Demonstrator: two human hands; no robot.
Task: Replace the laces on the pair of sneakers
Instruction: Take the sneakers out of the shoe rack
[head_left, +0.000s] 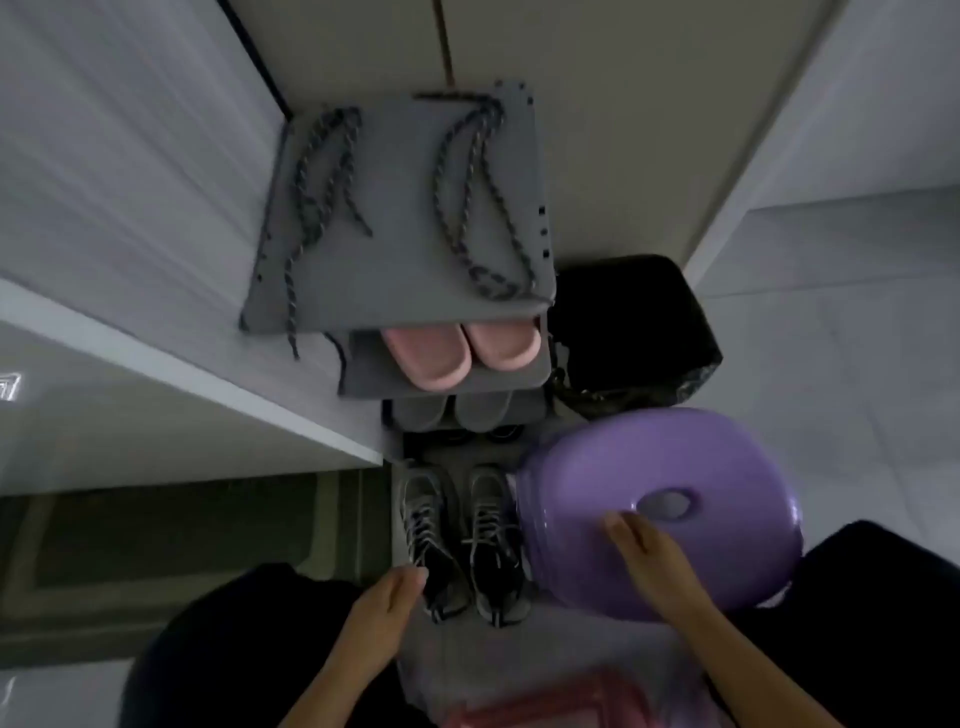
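Observation:
Two dark grey-and-black sneakers stand side by side on the floor, the left sneaker (431, 540) and the right sneaker (493, 545), both laced with pale laces. On top of the grey shoe rack (384, 260) lie two loose speckled grey laces, one at the left (317, 208) and one at the right (483, 197). My left hand (387, 603) hovers by the heel of the left sneaker, fingers together, holding nothing that I can make out. My right hand (649, 561) rests flat on a purple plastic stool (675, 467).
The rack's lower shelves hold pink slippers (462, 353) and grey slippers (457, 410). A black bin with a bag (634, 332) stands right of the rack. A white wall and ledge (182, 374) close in the left side. Pale floor tiles lie at the right.

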